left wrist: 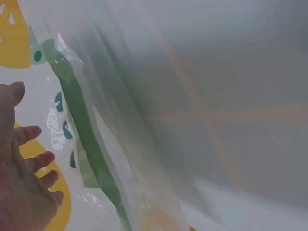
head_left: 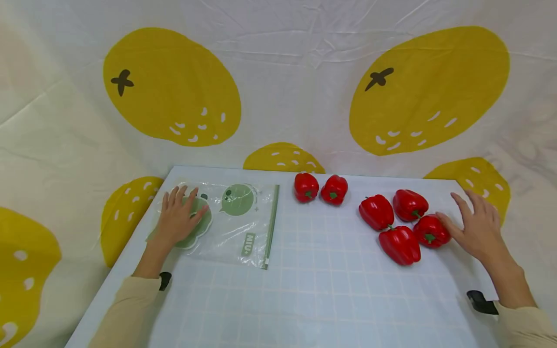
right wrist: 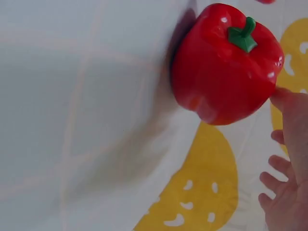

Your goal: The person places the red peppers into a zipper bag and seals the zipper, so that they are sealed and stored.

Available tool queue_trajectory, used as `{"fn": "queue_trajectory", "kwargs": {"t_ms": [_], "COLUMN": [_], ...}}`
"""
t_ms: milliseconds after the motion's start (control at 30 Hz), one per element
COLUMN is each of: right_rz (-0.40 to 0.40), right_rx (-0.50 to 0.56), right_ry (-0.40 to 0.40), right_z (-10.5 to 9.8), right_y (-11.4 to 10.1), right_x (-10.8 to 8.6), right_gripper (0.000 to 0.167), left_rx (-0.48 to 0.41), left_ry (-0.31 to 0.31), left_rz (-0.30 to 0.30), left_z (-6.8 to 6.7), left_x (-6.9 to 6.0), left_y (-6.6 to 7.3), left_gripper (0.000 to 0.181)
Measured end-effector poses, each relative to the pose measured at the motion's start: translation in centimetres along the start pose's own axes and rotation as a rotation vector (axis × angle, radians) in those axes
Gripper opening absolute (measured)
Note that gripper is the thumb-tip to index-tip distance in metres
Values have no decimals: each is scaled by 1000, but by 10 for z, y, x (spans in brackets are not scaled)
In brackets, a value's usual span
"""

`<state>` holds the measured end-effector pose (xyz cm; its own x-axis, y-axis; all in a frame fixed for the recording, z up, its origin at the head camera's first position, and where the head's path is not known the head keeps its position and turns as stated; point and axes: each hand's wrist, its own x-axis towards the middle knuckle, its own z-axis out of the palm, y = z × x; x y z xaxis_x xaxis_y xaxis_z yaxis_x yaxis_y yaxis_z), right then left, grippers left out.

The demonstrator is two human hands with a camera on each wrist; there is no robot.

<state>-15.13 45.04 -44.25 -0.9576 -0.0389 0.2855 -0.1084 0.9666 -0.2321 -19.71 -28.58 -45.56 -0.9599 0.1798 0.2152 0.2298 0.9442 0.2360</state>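
The left hand (head_left: 177, 220) lies with spread fingers over the left part of a clear zip bag (head_left: 226, 241) with green prints; in the left wrist view the hand (left wrist: 24, 168) is beside the bag's green strip (left wrist: 82, 120). At the right, the right hand (head_left: 476, 229) is spread, its thumb at the side of the rightmost red pepper (head_left: 438, 232). That pepper (right wrist: 224, 72) shows large in the right wrist view, the thumb of the right hand (right wrist: 293, 159) at its edge and the other fingers apart from it.
Three more red peppers, one at the left (head_left: 376, 212), one behind (head_left: 409, 205) and one in front (head_left: 401, 245), cluster by the rightmost. Two others (head_left: 306, 187) (head_left: 334, 190) stand near the back edge of the white table (head_left: 313, 299). A fruit-patterned cloth (head_left: 296, 96) hangs behind.
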Motion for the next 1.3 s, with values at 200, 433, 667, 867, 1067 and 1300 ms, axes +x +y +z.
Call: {"fn": "queue_trajectory", "kwargs": {"t_ms": [200, 433, 667, 867, 1067, 1300], "right_rz": [-70, -87, -72, -86, -97, -121], "right_rx": [65, 104, 179, 219, 239, 270], "right_ry": [182, 268, 284, 284, 286, 272], "right_z": [-2, -3, -1, 0, 2, 5], "right_y": [-12, -33, -55, -72, -89, -105], "right_x": [1, -5, -8, -12, -14, -14], "right_gripper": [49, 41, 43, 46, 49, 50], "left_rx": [-35, -111, -138, -203, -256, -299], "left_ry": [181, 210, 230, 221, 236, 226], "left_rz": [62, 50, 48, 40, 48, 44], "left_z": [2, 5, 8, 8, 10, 15], "left_x": [0, 3, 6, 3, 1, 1], "left_y": [17, 38, 55, 73, 88, 102], "left_gripper": [52, 45, 44, 43, 43, 41]}}
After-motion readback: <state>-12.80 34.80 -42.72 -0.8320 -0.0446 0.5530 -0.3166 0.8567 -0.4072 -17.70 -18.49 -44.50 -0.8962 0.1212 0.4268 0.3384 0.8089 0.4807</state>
